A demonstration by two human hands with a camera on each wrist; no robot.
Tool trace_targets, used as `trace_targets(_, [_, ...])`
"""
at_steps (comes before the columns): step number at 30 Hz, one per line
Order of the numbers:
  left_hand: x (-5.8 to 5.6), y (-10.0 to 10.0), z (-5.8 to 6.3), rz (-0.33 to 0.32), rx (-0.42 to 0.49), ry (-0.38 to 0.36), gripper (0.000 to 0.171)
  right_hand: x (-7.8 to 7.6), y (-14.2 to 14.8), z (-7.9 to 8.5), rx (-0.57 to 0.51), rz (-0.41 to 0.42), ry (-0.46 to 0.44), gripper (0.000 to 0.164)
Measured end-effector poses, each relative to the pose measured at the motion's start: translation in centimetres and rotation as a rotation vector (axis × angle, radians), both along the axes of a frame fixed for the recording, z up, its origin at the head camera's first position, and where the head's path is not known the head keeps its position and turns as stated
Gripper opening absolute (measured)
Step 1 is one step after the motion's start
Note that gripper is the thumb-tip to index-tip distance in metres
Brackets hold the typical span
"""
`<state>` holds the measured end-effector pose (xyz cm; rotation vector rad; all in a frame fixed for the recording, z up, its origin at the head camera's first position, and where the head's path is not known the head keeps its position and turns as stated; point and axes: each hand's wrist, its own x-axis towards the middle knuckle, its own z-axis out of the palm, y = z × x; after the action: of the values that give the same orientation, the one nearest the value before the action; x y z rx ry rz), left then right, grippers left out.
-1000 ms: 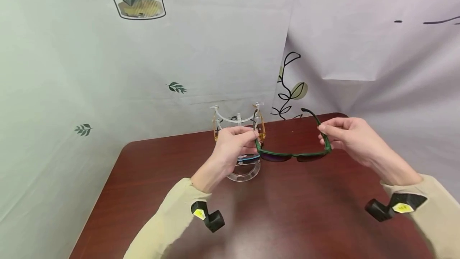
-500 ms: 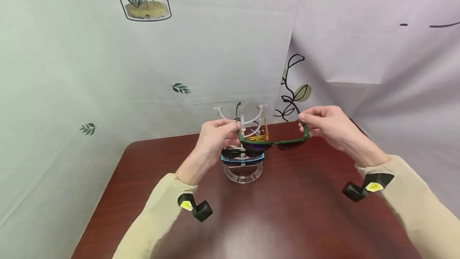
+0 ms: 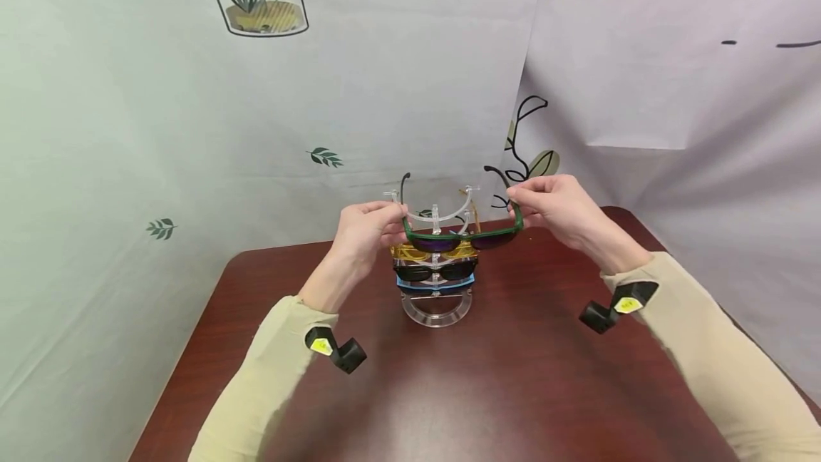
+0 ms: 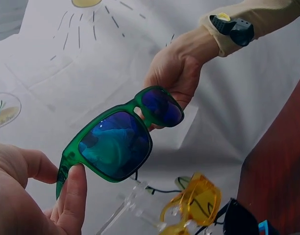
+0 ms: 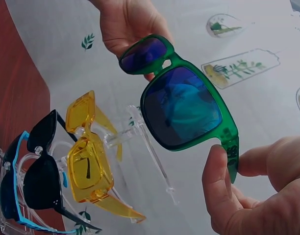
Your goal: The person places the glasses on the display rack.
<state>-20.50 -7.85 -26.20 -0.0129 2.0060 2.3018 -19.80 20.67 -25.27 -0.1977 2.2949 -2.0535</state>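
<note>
Green-framed sunglasses [image 3: 464, 237] with blue-violet mirrored lenses hang in the air, temples unfolded and pointing away from me. My left hand [image 3: 364, 234] pinches the left temple near its hinge; my right hand [image 3: 556, 211] pinches the right one in the same way. Close behind and below them stands a clear display rack [image 3: 437, 318], its top curved arm [image 3: 438, 217] bare. Lower on the rack sit yellow sunglasses [image 5: 88, 161], then black sunglasses [image 5: 42, 171], then blue-rimmed sunglasses [image 5: 13, 181]. In the head view the green pair partly covers the yellow pair.
The rack rests on a dark red wooden table [image 3: 513, 376] near its far edge. A pale printed cloth [image 3: 385, 77] hangs behind and to the sides. Each sleeve carries a small black camera [image 3: 349, 355].
Both hands have carried the green sunglasses leftward and a little upward, from right of the rack to in front of its top. The black and blue-rimmed pairs are now uncovered.
</note>
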Motion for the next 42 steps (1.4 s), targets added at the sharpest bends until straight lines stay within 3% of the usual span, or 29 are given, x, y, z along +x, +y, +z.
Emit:
trace_targets(12, [-2.1,-1.4,0.0,0.053,-0.041,-0.003,0.026,-2.5,-2.0,-0.5,0.017,-0.014,0.003,0.027])
trace_targets(22, [-3.3,-1.8,-0.4,0.085,-0.104,0.0,0.017,-4.1,-3.1,-1.2,0.016,-0.053,-0.006,0.033])
trace_targets(33, [-3.9,-1.7,-1.2,0.139,-0.102,0.044,0.016,-4.6,-3.7,-2.1,-0.007,-0.096,0.033,0.029])
trace_targets(42, [-4.0,-1.6,-1.9,0.175,-0.135,0.049,0.018,-4.7,-3.9,-2.5,0.043,-0.13,-0.001,0.035])
